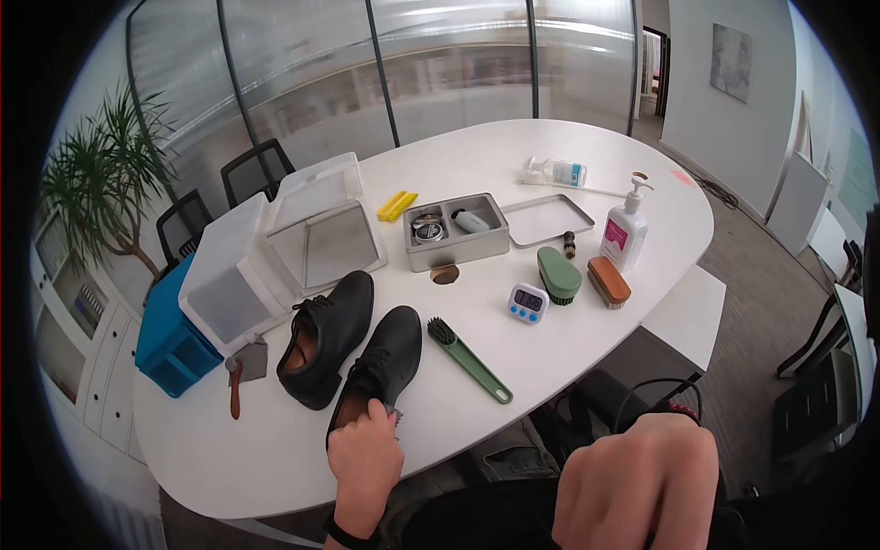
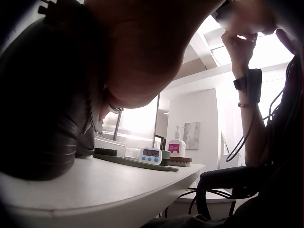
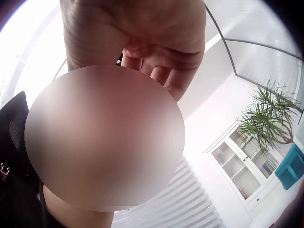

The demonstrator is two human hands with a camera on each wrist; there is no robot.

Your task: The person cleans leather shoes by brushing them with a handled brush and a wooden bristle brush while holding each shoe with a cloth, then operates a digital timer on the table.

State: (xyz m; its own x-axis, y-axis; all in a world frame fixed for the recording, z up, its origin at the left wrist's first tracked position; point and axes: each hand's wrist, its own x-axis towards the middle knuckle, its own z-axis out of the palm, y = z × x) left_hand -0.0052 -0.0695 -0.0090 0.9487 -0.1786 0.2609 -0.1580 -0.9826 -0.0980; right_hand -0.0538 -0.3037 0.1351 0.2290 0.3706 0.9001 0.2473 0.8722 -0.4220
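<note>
Right hand (image 1: 637,481) hung nearest the camera, raised, fingers curled; could not tell whether they held anything. Left hand (image 1: 367,449) was low, grasping one grey cloth (image 1: 395,417) at the opening of one black shoe. Shoes (image 1: 339,321): two, side by side on one white table (image 1: 275,467), the right-hand one under the left hand. Brushes on the table: four. One long green brush (image 1: 472,362) lay just right of the shoes; one oval green brush (image 1: 557,273), one brown brush (image 1: 609,281) and one small brush (image 1: 569,244) lay farther right. One timer (image 1: 528,302) stood beside the oval one. Bottles: two, one pump bottle (image 1: 624,229) upright, one clear bottle (image 1: 557,172) on its side. One open tin (image 1: 463,253) stood behind the shoes, one lid (image 1: 550,220) beside it. One wooden-handled tool (image 1: 235,394) lay left of the shoes, near one blue box (image 1: 174,344).
</note>
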